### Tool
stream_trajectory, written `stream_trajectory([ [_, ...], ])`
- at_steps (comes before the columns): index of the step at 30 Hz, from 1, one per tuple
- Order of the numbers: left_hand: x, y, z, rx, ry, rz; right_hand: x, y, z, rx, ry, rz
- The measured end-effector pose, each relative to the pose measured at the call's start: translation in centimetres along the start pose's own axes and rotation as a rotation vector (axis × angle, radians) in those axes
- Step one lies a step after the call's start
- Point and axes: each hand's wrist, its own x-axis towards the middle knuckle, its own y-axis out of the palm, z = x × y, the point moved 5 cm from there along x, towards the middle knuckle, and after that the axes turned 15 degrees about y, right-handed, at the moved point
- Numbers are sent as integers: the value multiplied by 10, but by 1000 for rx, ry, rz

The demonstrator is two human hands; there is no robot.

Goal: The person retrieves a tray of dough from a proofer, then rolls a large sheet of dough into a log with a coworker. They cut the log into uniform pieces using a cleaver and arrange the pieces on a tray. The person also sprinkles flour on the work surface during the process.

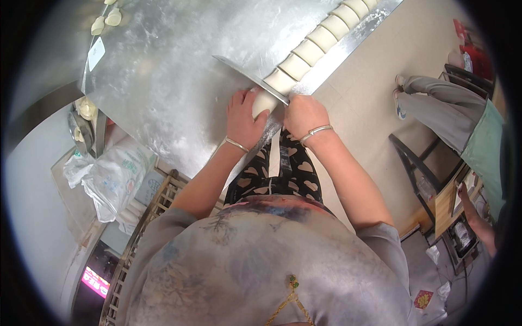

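A long roll of pale dough lies along the right edge of the floured metal table, its far part cut into several pieces in a row. My right hand is closed round the handle of a knife, whose broad blade stands across the roll and points to the far left. On the near side of the blade, my left hand rests on the uncut end of the dough roll, thumb and fingers to either side of it. The knife handle is hidden inside my right fist.
Small dough lumps and a white card lie at the metal table's far left. White plastic bags sit at the left by a bamboo rack. On the right are another person and a dark-framed stand.
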Motion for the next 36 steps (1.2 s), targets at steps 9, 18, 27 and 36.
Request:
stream_trajectory([
  [9, -16, -6, 8, -120, -7, -33, -32, -24, 5, 149, -74, -60],
  [18, -51, -17, 18, -15, -71, 79, -81, -14, 6, 206, -95, -38],
  [27, -44, -25, 7, 39, -9, 3, -66, 12, -1, 133, -46, -62],
  [36, -40, -16, 11, 7, 12, -9, -27, 34, 19, -1, 34, 38],
])
